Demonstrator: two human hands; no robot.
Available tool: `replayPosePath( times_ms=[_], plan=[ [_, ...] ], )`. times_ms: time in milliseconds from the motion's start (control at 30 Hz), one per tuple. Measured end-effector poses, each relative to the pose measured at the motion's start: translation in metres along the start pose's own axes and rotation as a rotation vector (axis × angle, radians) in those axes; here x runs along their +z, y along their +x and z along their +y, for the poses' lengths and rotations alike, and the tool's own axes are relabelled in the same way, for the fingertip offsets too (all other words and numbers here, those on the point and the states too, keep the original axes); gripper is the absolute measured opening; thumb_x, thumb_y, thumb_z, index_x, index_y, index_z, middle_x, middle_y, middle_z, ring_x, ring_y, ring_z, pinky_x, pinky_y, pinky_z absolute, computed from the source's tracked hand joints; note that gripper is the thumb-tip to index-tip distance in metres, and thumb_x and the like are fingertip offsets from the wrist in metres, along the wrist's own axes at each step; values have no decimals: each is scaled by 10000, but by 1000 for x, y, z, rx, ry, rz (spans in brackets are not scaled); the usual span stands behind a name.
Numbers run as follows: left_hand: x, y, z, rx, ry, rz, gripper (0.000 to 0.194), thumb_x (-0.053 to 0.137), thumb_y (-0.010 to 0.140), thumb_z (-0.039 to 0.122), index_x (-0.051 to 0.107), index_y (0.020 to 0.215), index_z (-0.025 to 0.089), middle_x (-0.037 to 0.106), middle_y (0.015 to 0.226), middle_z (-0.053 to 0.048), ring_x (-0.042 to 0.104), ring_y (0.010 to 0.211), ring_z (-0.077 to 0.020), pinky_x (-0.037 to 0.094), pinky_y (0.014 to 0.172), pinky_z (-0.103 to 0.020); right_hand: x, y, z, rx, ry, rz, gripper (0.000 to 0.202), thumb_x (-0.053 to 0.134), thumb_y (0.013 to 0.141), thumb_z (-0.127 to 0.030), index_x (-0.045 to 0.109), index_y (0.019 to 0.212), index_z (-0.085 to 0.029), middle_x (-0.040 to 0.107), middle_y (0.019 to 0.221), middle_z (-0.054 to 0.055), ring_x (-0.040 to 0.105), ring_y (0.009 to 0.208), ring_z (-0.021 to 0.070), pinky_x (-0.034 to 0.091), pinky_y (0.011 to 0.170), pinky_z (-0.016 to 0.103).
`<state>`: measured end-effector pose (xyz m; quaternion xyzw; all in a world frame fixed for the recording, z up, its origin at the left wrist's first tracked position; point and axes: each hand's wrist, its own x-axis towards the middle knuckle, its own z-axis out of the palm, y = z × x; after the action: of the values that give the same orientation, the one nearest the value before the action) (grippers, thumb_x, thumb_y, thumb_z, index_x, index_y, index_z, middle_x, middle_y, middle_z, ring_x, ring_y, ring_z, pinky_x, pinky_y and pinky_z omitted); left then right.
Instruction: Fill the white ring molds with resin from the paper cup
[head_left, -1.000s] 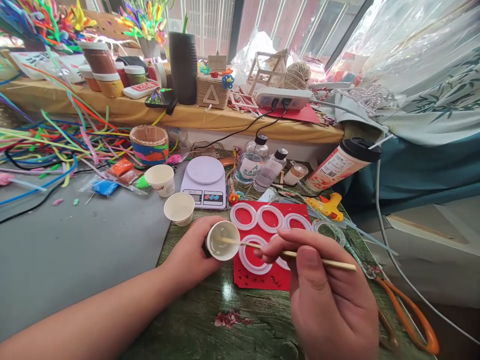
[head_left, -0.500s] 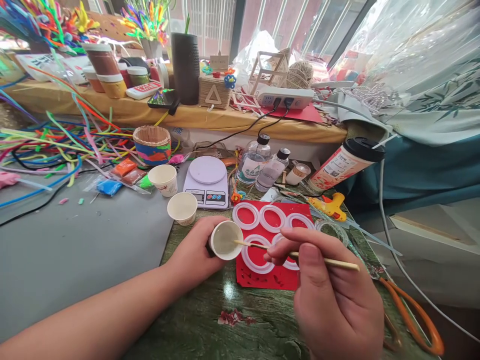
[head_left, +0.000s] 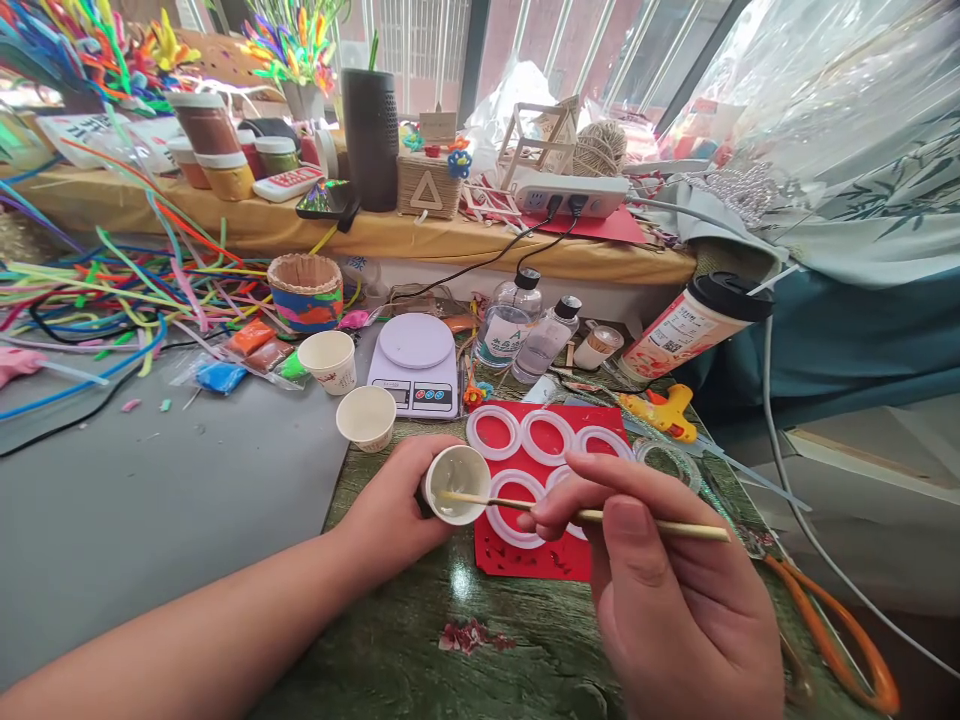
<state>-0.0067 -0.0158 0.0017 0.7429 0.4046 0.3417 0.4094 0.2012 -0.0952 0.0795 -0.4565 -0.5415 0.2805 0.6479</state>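
My left hand [head_left: 405, 495] is wrapped round a small paper cup [head_left: 469, 456], tilted so that I see clear liquid with bubbles inside. Between the fingers of my right hand [head_left: 667, 580] is a thin wooden stick [head_left: 690, 531], its far end dipped into that cup. Beneath the hands, a red sheet [head_left: 510, 562] carries several white ring moulds [head_left: 493, 432], some partly covered by my right hand. Two more paper cups, one nearer [head_left: 366, 418] and one behind it [head_left: 328, 362], stand beyond my left hand.
A kitchen scale [head_left: 417, 362] lies behind the moulds, with two clear bottles [head_left: 541, 342] to its right. Further right are a yellow glue gun [head_left: 664, 412], a leaning drink cup [head_left: 686, 325] and orange-handled scissors [head_left: 844, 625]. Pipe cleaners [head_left: 112, 280] cover the back left.
The stick's tip has moved left and a little lower, deeper inside the cup. More bubbles show in the liquid. My left hand keeps its hold.
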Motion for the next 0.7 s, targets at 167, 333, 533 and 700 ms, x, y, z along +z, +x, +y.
replayPosePath(
  times_ms=[167,333,533,700],
  plan=[
    [0,-1,-1,-53,-25,11,577,876,822,143,739,1365,284,828,1373,-98,791,1261,-344,649,1113,-512,0,-2,-1,-8,-59,49,281,676,1206,-333,820,1446,-354,865,982,-23,792,857,113,682,860,220],
    [0,0,0,-49,-16,16,582,875,822,133,744,1368,285,828,1374,-102,792,1262,-345,646,1124,-520,-2,-2,-2,-28,-98,60,271,678,1206,-315,822,1435,-343,880,1042,-19,808,958,114,662,941,217],
    [-1,0,1,-14,9,22,549,861,844,140,740,1362,275,833,1375,-106,792,1266,-344,654,1120,-515,-2,-1,-2,-37,-103,33,260,652,1215,-295,826,1404,-331,879,1014,-19,814,907,120,682,880,222],
    [-2,0,3,-32,8,4,544,855,845,127,738,1355,273,834,1363,-105,796,1252,-340,661,1111,-520,-1,-2,-1,-23,-60,21,265,651,1209,-269,836,1387,-337,876,1018,-6,816,910,141,700,851,251]
  ],
)
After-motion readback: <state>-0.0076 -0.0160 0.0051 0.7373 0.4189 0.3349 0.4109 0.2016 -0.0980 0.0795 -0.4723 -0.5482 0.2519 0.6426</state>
